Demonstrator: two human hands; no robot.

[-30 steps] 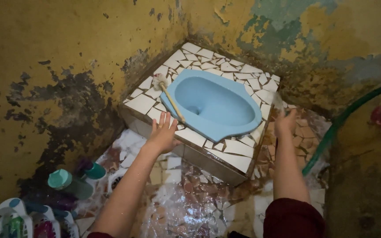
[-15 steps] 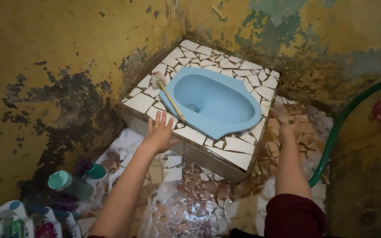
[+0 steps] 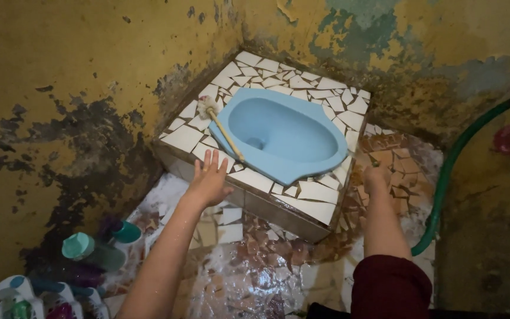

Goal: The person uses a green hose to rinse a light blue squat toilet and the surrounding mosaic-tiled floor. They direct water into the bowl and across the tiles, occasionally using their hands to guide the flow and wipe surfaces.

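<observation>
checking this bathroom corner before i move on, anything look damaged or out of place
Yes. The yellow walls are peeling, with dark patches. A brush lies across the rim of the blue squat pan, just beyond the left hand. The broken-tile floor is wet.

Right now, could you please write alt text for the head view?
A left hand, fingers spread, reaches toward a brush lying on the tiled platform around a blue squat toilet. The right hand hovers beside the platform, near a green hose.
</observation>
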